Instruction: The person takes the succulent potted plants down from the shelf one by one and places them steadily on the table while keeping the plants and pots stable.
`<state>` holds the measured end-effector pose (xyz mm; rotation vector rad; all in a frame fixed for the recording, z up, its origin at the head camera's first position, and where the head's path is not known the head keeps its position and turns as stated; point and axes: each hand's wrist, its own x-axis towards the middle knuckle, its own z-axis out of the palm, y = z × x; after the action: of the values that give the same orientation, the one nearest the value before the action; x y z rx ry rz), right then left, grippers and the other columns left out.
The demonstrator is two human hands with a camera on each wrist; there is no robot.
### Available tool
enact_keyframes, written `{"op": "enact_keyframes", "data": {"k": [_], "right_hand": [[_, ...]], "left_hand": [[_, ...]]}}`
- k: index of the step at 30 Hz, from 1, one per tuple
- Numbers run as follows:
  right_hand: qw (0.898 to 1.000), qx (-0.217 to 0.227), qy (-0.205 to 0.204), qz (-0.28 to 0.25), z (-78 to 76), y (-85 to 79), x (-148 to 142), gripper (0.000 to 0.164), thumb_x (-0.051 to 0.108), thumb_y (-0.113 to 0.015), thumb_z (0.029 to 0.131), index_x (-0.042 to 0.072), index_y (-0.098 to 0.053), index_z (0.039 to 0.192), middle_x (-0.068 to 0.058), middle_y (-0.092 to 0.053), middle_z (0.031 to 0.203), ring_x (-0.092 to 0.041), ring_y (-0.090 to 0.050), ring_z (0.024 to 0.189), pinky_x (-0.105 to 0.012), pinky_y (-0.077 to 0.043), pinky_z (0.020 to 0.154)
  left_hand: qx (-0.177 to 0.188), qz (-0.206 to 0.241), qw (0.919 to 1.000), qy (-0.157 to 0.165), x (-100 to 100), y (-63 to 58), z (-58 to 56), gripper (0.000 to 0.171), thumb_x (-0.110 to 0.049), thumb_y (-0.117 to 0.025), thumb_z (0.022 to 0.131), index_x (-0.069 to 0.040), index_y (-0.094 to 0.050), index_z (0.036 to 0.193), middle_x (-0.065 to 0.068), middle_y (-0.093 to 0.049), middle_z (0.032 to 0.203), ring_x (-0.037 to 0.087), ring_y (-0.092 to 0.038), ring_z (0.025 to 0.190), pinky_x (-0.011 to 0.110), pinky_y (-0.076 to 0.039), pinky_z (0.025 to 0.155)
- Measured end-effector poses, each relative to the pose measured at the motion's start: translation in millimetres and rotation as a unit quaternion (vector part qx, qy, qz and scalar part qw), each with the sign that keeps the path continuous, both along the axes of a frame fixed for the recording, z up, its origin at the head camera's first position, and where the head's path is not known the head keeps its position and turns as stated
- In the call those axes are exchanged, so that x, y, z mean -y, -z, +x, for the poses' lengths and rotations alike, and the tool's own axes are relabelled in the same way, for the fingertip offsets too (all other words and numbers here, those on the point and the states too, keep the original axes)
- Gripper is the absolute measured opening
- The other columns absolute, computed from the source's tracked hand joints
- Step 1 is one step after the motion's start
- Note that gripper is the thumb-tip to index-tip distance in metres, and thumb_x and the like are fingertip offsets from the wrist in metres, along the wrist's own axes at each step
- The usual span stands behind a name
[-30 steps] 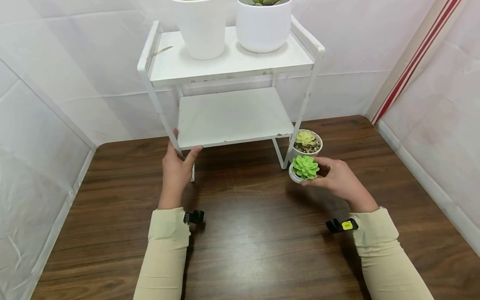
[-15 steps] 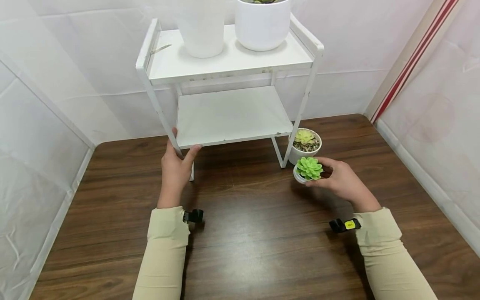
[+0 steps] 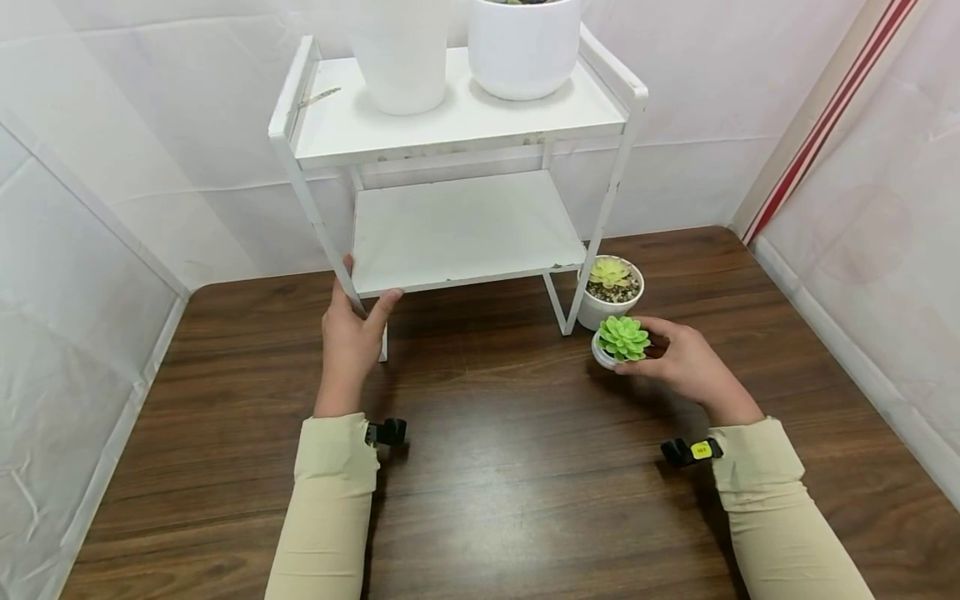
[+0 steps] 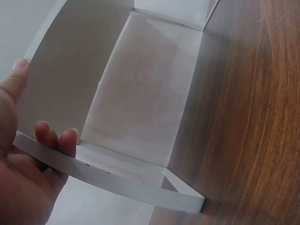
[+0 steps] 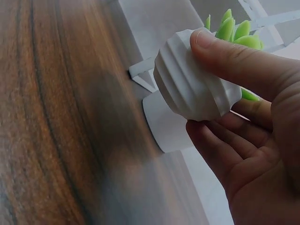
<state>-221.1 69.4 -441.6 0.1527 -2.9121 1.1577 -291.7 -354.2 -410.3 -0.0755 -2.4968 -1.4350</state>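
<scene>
A two-tier white plant stand (image 3: 465,229) is on the brown wooden table. My left hand (image 3: 351,350) grips its left front leg just at the lower shelf; in the left wrist view the fingers (image 4: 68,140) curl round the white bar and the thumb lies along the shelf's edge. My right hand (image 3: 686,362) pinches a small potted succulent (image 3: 624,337), bright green, between thumb and fingers. Its ribbed white pot (image 5: 187,79) is held over the table in the right wrist view, tilted in that view. A second potted succulent (image 3: 613,287), yellow-green in gravel, stands behind it, beside the stand's right leg.
Two large white pots stand on the upper shelf: a taller pot (image 3: 405,67) on the left and a rounder pot (image 3: 525,50) on the right, their tops cut off by the frame. White sheeting (image 3: 885,275) encloses the table (image 3: 480,467) at the back and sides.
My right hand has drawn the small succulent slightly to the right, away from the stand's leg. The left hand keeps its grip on the stand.
</scene>
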Motion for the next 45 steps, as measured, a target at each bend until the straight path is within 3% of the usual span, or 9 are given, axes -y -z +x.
{"op": "enact_keyframes", "data": {"k": [7, 14, 21, 31, 39, 45], "right_hand": [[1.000, 0.009, 0.001, -0.008, -1.5, 6.1, -4.4, 0.069, 0.045, -0.083, 0.073, 0.014, -0.059, 0.130, -0.007, -0.066, 0.120, -0.006, -0.061, 0.099, -0.014, -0.047, 0.079], [1.000, 0.021, 0.005, -0.010, -2.5, 12.2, -8.1, 0.071, 0.046, -0.083, 0.073, 0.012, -0.058, 0.131, -0.008, -0.066, 0.121, -0.014, -0.062, 0.103, -0.015, -0.048, 0.080], [1.000, 0.023, 0.009, 0.000, -4.3, 18.4, -10.5, 0.069, 0.047, -0.083, 0.073, 0.013, -0.059, 0.129, -0.008, -0.067, 0.118, -0.010, -0.062, 0.100, -0.015, -0.047, 0.079], [1.000, 0.025, 0.002, -0.001, -5.2, 24.1, -13.2, 0.069, 0.041, -0.084, 0.074, 0.010, -0.056, 0.129, -0.009, -0.066, 0.118, -0.003, -0.060, 0.097, -0.014, -0.047, 0.079], [0.999, 0.033, 0.005, 0.001, -6.1, 27.8, -17.2, 0.069, 0.044, -0.082, 0.075, 0.011, -0.055, 0.130, -0.009, -0.066, 0.119, -0.007, -0.061, 0.097, -0.015, -0.047, 0.078], [0.999, 0.041, 0.008, 0.004, -7.9, 31.7, -20.2, 0.072, 0.048, -0.080, 0.076, 0.010, -0.054, 0.132, -0.010, -0.065, 0.118, -0.012, -0.060, 0.095, -0.018, -0.047, 0.076]], "left_hand": [[0.005, 0.000, 1.0000, 0.001, -0.2, -1.0, 0.9, 0.092, -0.058, -0.061, 0.086, -0.023, -0.013, 0.157, 0.019, -0.044, 0.147, 0.032, -0.054, 0.110, 0.050, -0.042, 0.098], [0.011, -0.001, 0.9999, -0.001, 0.2, -0.4, 0.4, 0.091, -0.057, -0.061, 0.087, -0.024, -0.013, 0.157, 0.019, -0.045, 0.147, 0.033, -0.054, 0.109, 0.051, -0.042, 0.098], [0.012, -0.002, 0.9999, -0.003, -0.3, -1.2, 0.1, 0.093, -0.059, -0.062, 0.086, -0.024, -0.014, 0.157, 0.020, -0.046, 0.145, 0.033, -0.055, 0.105, 0.051, -0.043, 0.097], [0.012, 0.002, 0.9999, -0.002, -0.6, -1.4, 0.2, 0.093, -0.059, -0.062, 0.085, -0.024, -0.015, 0.157, 0.018, -0.042, 0.149, 0.032, -0.051, 0.124, 0.052, -0.041, 0.103], [0.015, 0.005, 0.9999, -0.003, -1.0, -1.4, -0.1, 0.094, -0.060, -0.062, 0.085, -0.023, -0.014, 0.157, 0.018, -0.043, 0.149, 0.034, -0.052, 0.115, 0.051, -0.041, 0.100], [0.019, 0.005, 0.9998, -0.007, -0.1, -0.6, -0.3, 0.094, -0.061, -0.062, 0.084, -0.026, -0.015, 0.157, 0.020, -0.052, 0.138, 0.032, -0.052, 0.097, 0.047, -0.043, 0.094]]}}
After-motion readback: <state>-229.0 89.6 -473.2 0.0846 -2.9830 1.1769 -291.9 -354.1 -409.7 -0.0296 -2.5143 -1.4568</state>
